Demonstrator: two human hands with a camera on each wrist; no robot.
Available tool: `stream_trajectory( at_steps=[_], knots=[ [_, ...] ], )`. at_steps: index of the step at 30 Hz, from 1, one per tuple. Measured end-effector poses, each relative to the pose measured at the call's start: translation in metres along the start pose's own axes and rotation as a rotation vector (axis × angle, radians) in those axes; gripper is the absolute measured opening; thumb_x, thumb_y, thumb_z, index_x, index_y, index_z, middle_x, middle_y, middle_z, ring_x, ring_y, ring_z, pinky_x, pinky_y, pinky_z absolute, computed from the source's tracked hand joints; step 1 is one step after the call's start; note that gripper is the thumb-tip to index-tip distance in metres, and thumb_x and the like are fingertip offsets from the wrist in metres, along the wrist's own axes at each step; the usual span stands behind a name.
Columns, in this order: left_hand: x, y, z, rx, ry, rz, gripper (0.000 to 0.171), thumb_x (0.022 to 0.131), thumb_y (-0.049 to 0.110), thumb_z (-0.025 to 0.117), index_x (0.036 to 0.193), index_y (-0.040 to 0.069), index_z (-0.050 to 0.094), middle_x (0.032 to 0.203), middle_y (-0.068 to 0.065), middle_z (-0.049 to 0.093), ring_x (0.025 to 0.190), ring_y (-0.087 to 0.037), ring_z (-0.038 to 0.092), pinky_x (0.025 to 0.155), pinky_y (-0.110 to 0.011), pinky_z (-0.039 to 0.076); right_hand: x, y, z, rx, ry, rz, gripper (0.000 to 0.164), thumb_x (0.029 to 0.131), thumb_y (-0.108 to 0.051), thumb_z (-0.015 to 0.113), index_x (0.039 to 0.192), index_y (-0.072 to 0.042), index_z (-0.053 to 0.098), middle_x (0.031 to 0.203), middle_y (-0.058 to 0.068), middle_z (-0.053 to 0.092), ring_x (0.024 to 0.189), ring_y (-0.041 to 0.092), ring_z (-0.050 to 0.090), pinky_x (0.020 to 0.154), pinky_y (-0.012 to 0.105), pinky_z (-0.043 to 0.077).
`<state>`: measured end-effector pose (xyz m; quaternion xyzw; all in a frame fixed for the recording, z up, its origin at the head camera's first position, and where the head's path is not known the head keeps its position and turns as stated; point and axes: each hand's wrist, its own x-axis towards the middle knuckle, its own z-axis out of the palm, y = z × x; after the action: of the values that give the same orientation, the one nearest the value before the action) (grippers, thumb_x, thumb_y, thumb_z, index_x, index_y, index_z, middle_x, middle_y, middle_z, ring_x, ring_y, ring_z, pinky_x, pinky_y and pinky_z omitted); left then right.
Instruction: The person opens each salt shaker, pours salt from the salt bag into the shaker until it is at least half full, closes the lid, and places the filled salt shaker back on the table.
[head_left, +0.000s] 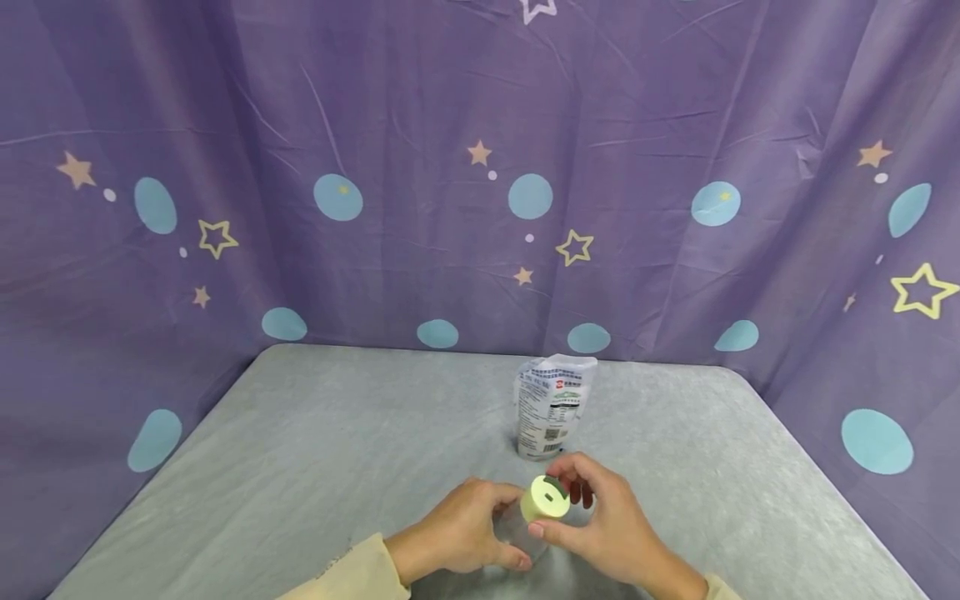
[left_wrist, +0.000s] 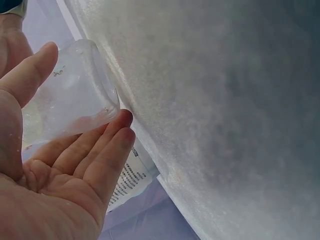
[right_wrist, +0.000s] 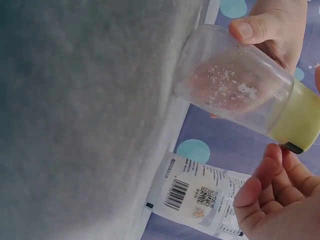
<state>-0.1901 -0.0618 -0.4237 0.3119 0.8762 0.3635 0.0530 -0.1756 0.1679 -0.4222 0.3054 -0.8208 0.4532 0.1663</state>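
Note:
A clear bottle (right_wrist: 235, 80) with a pale yellow cap (head_left: 546, 500) stands on the table before me. White flecks cling to its wall in the right wrist view. My left hand (head_left: 468, 527) holds the bottle's body from the left, thumb on the near side and fingers behind. On the other side, my right hand (head_left: 615, 527) grips the cap between thumb and fingers, the fingertips at a dark tab (right_wrist: 292, 147) on its edge. Just behind the hands, a white printed pouch (head_left: 553, 408) stands upright; its barcode and QR code show in the right wrist view.
The table (head_left: 360, 433) is covered with a pale grey cloth. Purple curtains (head_left: 435, 167) with stars and blue spots hang behind it and along both sides.

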Motion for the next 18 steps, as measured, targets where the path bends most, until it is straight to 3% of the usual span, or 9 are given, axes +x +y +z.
stream_trajectory(
  at_steps=[18],
  knots=[
    [0.0012, -0.0014, 0.0013, 0.037, 0.02, 0.026, 0.048, 0.064, 0.033, 0.098, 0.105, 0.03, 0.076, 0.085, 0.024, 0.064, 0.077, 0.003, 0.056, 0.071, -0.02, 0.048, 0.0005, 0.0037, 0.0002, 0.027, 0.0, -0.048, 0.039, 0.081, -0.026, 0.089, 0.112, -0.024, 0.066, 0.095, -0.012, 0.066, 0.077, 0.008, 0.057, 0.062, 0.031, 0.048]
  ],
)
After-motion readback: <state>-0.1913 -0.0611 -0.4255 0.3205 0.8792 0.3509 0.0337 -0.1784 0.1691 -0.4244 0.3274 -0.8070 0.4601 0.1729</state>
